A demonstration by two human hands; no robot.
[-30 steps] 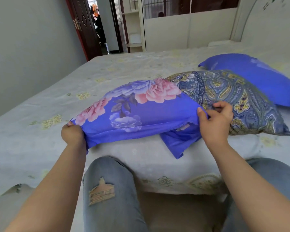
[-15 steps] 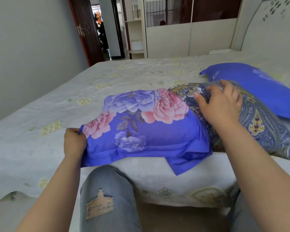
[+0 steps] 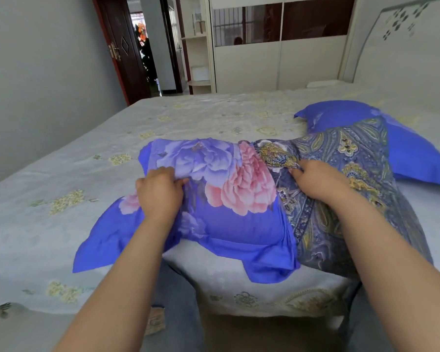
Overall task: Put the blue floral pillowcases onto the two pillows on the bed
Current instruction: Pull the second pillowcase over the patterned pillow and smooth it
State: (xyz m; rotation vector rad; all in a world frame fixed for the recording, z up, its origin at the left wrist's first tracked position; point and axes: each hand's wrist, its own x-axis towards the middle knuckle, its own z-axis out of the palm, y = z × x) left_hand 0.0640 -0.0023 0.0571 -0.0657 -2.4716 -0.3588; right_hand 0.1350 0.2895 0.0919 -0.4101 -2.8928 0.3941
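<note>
Blue floral pillowcase [image 3: 229, 199] lying at near edge of bed [image 3: 61, 174], pulled partway over paisley pillow [image 3: 341, 179]; pillow's right half sticking out uncovered. Left hand [image 3: 158, 196] resting on case's left part, fingers curling into fabric, gripping it. Right hand [image 3: 315, 181] sitting at case's open end, fingers pinching fold of paisley cloth. Second pillow [image 3: 404, 148], already in blue case, lying behind, touching paisley one, near headboard [image 3: 404, 47]. Wardrobe [image 3: 277, 47] and dark door [image 3: 122, 52] standing beyond bed.

head view, looking down, near bed [image 3: 61, 174]
</note>
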